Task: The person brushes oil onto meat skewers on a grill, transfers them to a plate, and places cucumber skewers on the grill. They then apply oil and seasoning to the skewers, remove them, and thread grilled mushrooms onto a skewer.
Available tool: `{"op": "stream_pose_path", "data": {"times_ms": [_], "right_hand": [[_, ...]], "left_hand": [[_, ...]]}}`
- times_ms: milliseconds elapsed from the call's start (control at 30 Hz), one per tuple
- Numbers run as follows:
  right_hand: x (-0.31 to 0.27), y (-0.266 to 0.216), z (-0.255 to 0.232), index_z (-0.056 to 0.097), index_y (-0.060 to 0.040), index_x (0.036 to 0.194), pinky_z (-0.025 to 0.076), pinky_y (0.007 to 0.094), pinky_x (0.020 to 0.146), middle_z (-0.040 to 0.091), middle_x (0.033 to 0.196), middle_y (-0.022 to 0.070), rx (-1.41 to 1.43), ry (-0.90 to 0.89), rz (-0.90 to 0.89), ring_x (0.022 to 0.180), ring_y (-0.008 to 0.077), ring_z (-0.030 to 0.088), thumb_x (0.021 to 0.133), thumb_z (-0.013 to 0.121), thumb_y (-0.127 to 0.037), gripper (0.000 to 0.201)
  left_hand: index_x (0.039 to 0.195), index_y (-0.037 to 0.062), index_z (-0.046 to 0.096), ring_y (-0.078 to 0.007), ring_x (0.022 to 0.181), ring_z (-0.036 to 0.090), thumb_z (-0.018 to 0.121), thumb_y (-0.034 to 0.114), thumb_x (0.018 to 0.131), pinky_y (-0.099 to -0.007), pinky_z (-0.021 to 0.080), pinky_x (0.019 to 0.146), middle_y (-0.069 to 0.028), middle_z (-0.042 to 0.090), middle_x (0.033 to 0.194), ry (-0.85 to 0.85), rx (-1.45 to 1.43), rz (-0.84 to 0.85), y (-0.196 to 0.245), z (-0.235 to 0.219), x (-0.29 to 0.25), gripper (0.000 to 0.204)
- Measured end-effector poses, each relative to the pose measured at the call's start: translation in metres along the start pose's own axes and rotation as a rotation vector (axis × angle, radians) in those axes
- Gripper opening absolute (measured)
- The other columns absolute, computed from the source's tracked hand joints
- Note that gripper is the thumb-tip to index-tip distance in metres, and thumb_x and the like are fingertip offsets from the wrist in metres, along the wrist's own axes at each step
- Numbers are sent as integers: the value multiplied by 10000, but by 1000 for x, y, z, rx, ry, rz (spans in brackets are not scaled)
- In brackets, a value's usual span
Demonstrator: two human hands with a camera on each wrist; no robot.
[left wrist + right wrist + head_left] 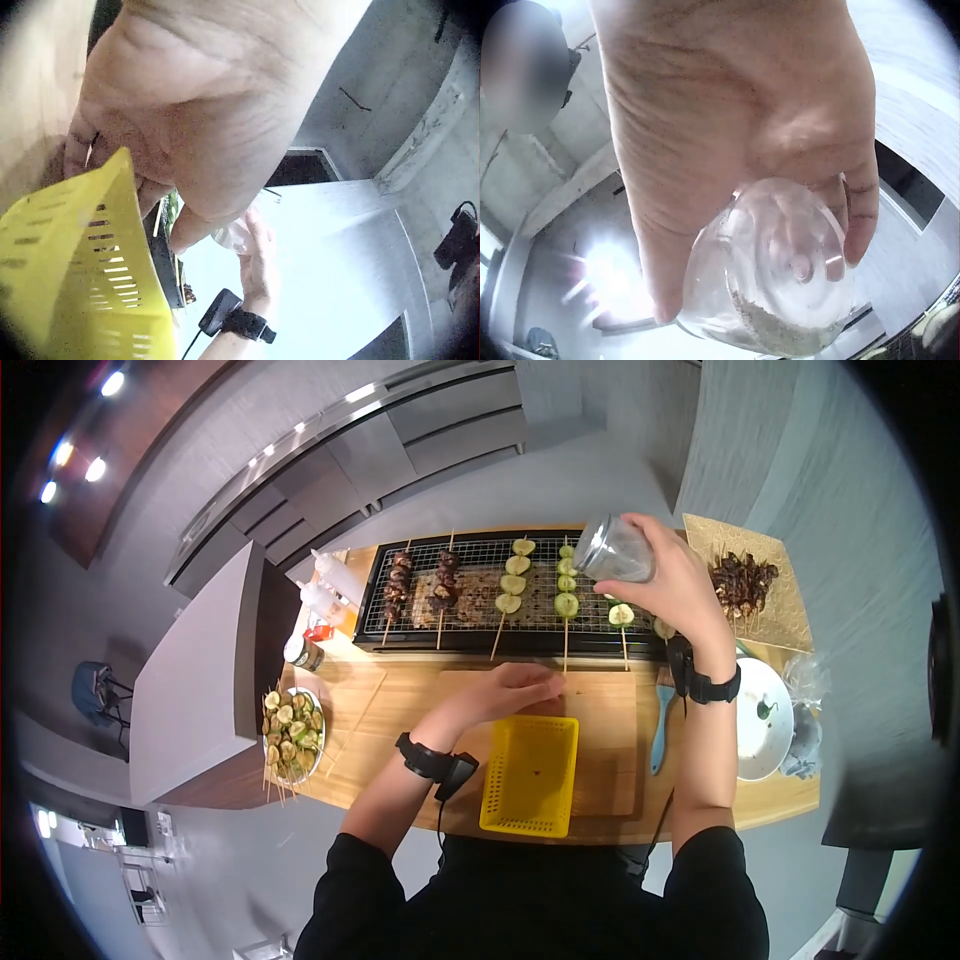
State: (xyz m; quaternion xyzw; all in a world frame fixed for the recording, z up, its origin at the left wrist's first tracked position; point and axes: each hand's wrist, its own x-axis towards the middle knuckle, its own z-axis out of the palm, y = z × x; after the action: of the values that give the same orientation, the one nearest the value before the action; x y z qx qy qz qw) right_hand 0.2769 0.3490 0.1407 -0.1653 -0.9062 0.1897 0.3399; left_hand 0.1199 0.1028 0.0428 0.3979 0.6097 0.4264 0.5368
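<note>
Jar [617, 552], clear, rounded, in right hand's [680, 582] curled grip; left hand's [497, 694] grip relaxed, empty.

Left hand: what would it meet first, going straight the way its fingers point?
The left hand points rightward across the flat wooden board, probably meeting the blue-handled brush first; height is unclear, so it might pass above.
</note>
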Motion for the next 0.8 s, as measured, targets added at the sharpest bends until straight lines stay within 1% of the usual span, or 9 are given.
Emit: {"op": "stream_pose_path", "data": {"times_ms": [33, 133, 233, 333, 467, 567, 667, 767, 800], "right_hand": [[2, 0, 0, 599, -48, 1363, 542, 449, 972, 702, 1251, 185, 0, -1, 23, 1173, 404, 672, 705, 935, -418, 826], [5, -5, -5, 584, -68, 1357, 539, 452, 962, 702, 1239, 179, 10, -48, 58, 1160, 410, 667, 699, 938, -373, 808], [3, -3, -3, 595, -71, 1320, 534, 454, 958, 705, 1218, 180, 58, -102, 13, 1151, 414, 661, 685, 941, -331, 768], [-1, 6, 3, 613, -64, 1286, 528, 453, 964, 708, 1208, 179, 54, -129, -48, 1151, 409, 659, 677, 939, -314, 735], [1, 7, 5, 630, -59, 1256, 525, 452, 977, 707, 1221, 176, 73, -176, -55, 1168, 400, 653, 676, 937, -318, 705], [5, -3, -2, 608, -48, 1346, 498, 430, 1052, 676, 1328, 179, 79, -373, 29, 1266, 374, 621, 664, 958, -304, 808], [4, 4, 10, 607, -49, 1352, 496, 429, 1059, 676, 1323, 177, 84, -334, 2, 1264, 376, 621, 667, 956, -307, 811], [2, 9, 25, 622, -51, 1287, 527, 456, 994, 696, 1266, 177, 59, -78, -93, 1209, 393, 641, 682, 940, -368, 753], [1, 10, 26, 623, -57, 1297, 528, 456, 996, 695, 1271, 172, 39, -93, -83, 1211, 389, 641, 689, 936, -362, 749]], "left_hand": [[1239, 27, 707, -122, 1001, 717, 647, 411, 1074, -257, 563, 898, -40, 757, 1074, -13, -14, -8, 2, 1, 3, 422], [1294, 74, 701, -95, 1041, 697, 616, 363, 1091, -242, 537, 868, -21, 760, 1104, -28, -34, -111, 25, 7, 1, 364], [1269, 73, 703, -78, 1002, 687, 598, 361, 1096, -222, 508, 829, -6, 761, 1070, -61, -121, -40, 9, 5, 11, 352], [1213, 68, 708, -64, 957, 668, 590, 348, 1097, -219, 485, 820, 8, 756, 1020, 4, -93, 28, 13, 7, 12, 325], [1126, 83, 707, -50, 894, 636, 577, 331, 1100, -216, 460, 788, 15, 747, 980, 18, -86, 26, 16, 5, 15, 281], [1058, 99, 700, -56, 840, 631, 569, 333, 1102, -217, 459, 736, 9, 743, 966, 38, -110, 9, 14, 2, 20, 273], [980, 111, 690, -67, 793, 632, 572, 366, 1098, -220, 454, 684, 4, 736, 942, 68, -129, -37, 18, 4, 21, 305], [912, 119, 675, -72, 770, 632, 587, 408, 1087, -224, 449, 656, 2, 727, 913, 88, -136, -69, 21, 6, 23, 349], [894, 123, 668, -71, 771, 631, 593, 421, 1083, -224, 446, 655, 2, 724, 906, 89, -148, -75, 21, 5, 24, 361]]}}
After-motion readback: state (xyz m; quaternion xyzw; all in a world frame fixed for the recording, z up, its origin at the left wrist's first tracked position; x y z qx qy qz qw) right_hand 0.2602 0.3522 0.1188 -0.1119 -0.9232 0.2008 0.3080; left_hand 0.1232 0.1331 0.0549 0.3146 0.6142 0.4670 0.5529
